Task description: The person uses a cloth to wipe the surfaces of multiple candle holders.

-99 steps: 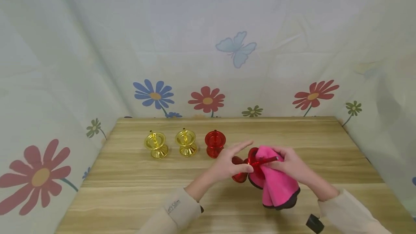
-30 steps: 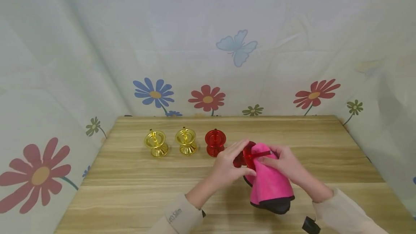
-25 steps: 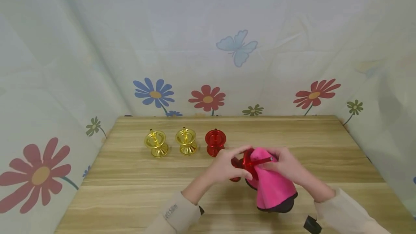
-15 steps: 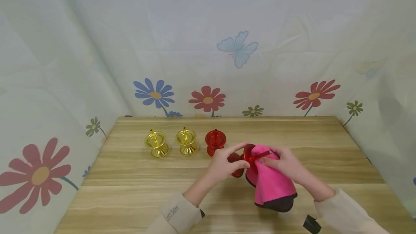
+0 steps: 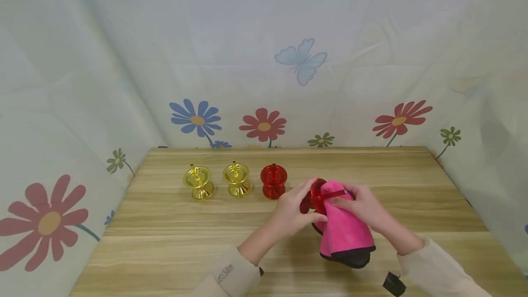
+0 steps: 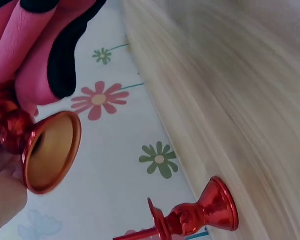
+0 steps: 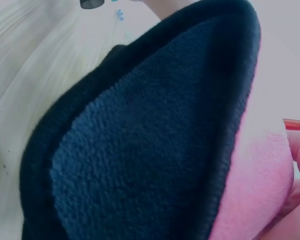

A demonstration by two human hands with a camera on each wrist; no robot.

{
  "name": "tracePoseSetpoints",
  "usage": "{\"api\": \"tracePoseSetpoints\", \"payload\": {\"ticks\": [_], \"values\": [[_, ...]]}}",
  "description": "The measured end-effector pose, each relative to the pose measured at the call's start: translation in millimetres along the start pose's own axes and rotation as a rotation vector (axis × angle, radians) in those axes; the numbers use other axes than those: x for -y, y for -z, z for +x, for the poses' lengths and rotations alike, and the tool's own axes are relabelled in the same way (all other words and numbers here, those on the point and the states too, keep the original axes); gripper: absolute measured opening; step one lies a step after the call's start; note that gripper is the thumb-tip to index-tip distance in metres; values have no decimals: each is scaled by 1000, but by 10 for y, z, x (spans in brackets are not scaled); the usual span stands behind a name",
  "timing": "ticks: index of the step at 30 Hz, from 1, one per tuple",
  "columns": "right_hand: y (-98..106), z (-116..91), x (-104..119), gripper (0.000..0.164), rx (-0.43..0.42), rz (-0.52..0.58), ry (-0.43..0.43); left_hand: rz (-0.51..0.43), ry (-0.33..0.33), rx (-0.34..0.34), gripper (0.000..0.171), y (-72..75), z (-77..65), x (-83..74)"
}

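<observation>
My left hand (image 5: 288, 210) grips a shiny red candle holder (image 5: 319, 196), tipped on its side above the table with its thin stem pointing right. The hollow underside of its flared base (image 6: 52, 152) faces the left wrist camera. A pink cloth (image 5: 346, 230) with a dark reverse side is pinched in my right hand (image 5: 367, 205) and pressed against the dish, around the stem. The cloth's dark side (image 7: 140, 130) fills most of the right wrist view. Behind my left hand, another red candle holder (image 5: 273, 182) stands upright.
Two gold candle holders, one at far left (image 5: 199, 182) and one beside it (image 5: 237, 180), stand in a row with the upright red one on the wood-grain table (image 5: 173, 242). A flower-printed curtain (image 5: 231, 58) hangs behind the table and along its sides.
The held candle holder turns and shifts between frames; its base, showing below my left fingers half a second ago, is now mostly covered by them. The cloth stays on its dish. The standing holders have not moved.
</observation>
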State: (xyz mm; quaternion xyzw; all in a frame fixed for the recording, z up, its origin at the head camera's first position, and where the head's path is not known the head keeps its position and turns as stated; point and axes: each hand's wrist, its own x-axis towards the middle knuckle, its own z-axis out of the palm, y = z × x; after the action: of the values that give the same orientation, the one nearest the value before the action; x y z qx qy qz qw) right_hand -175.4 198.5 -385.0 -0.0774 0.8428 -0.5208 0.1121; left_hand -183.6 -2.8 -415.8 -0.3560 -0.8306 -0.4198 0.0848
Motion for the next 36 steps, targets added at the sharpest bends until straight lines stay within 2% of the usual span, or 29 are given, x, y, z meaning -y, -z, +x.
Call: {"api": "tracePoseSetpoints", "payload": {"ticks": [4, 11, 14, 17, 23, 28, 33, 36], "values": [[18, -8, -8, 50, 33, -39, 52, -71, 44, 66, 73, 64, 22, 22], [36, 10, -41, 43, 93, -150, 225, -324, 149, 277, 67, 168, 65, 63], [27, 10, -34, 41, 77, -199, 280, -361, 180, 328, 67, 175, 73, 69], [13, 7, -33, 38, 31, -252, 304, -363, 197, 338, 68, 147, 71, 78], [9, -3, -30, 39, -70, -271, 271, -429, 189, 255, 68, 67, 40, 98], [57, 0, -52, 45, -119, -157, 219, -503, 215, 160, 67, 22, 0, 126], [176, -19, -132, 45, -169, -56, 193, -595, 281, 16, 64, 59, -37, 126], [229, -53, -178, 44, -200, -27, 164, -635, 290, -88, 62, 131, -44, 70]]}}
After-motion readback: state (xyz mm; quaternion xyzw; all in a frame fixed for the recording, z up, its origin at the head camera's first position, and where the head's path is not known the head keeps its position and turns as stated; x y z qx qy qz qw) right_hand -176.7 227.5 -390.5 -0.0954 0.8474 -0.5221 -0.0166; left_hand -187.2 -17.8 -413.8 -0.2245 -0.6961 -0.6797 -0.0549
